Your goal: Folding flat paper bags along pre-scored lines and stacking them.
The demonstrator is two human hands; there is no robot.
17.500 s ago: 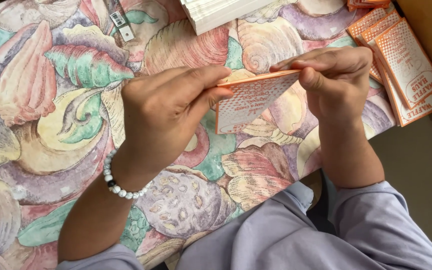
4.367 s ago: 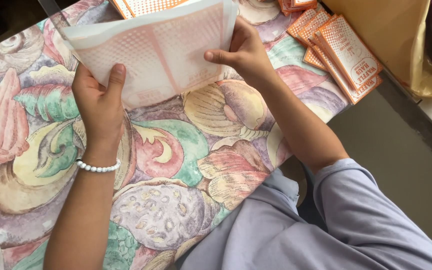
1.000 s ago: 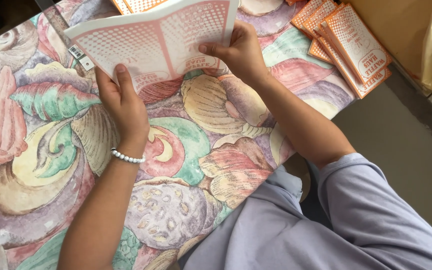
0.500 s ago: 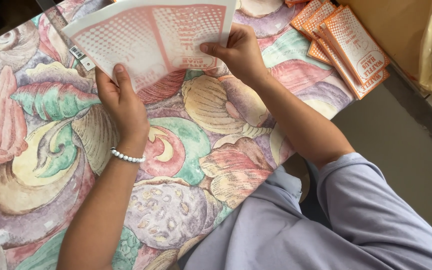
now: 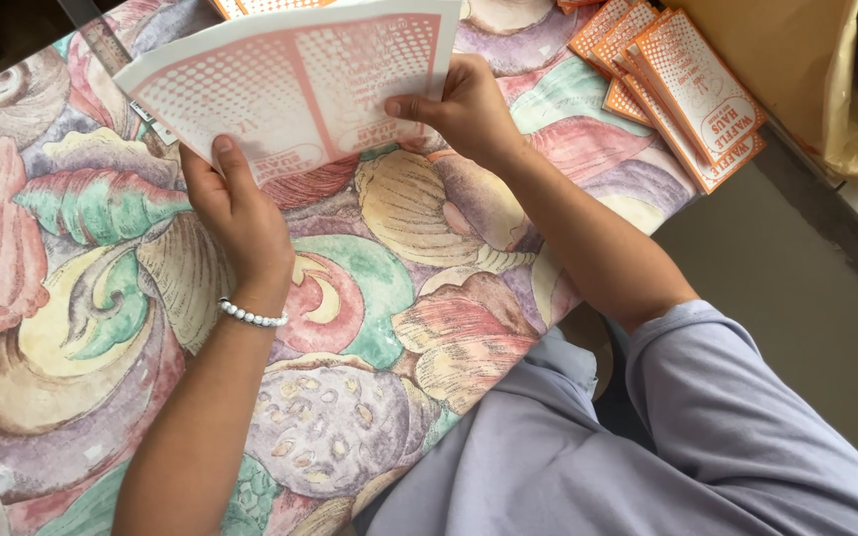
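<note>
Both hands hold a stack of white sheets printed with orange dotted panels (image 5: 295, 84) tilted above the far part of the bench (image 5: 101, 328). The left hand (image 5: 240, 213) has its grip closed on the lower left edge, thumb on top. The right hand (image 5: 464, 109) pinches the right edge, near a pile of orange printed paper bags (image 5: 687, 89).

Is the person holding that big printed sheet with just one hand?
No, the left hand and right hand both grip the printed sheet.
</note>
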